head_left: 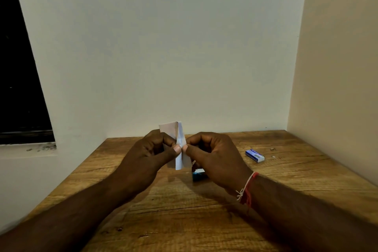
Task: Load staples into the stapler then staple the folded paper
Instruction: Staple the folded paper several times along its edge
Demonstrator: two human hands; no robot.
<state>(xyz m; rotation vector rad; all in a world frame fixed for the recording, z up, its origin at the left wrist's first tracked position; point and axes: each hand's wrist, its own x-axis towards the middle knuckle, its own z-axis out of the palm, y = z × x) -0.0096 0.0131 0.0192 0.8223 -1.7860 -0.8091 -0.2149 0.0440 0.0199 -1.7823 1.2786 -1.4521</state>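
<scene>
A small folded white paper is held upright above the middle of the wooden table. My left hand pinches it from the left, and my right hand pinches it from the right, thumbs nearly meeting on the fold. Below my right hand a blue and white object lies on the table, partly hidden; it may be the stapler. A blue staple box lies to the right.
The table stands in a corner, with a white wall behind and a beige wall on the right. A dark window is at the left. Tiny scraps lie near the staple box.
</scene>
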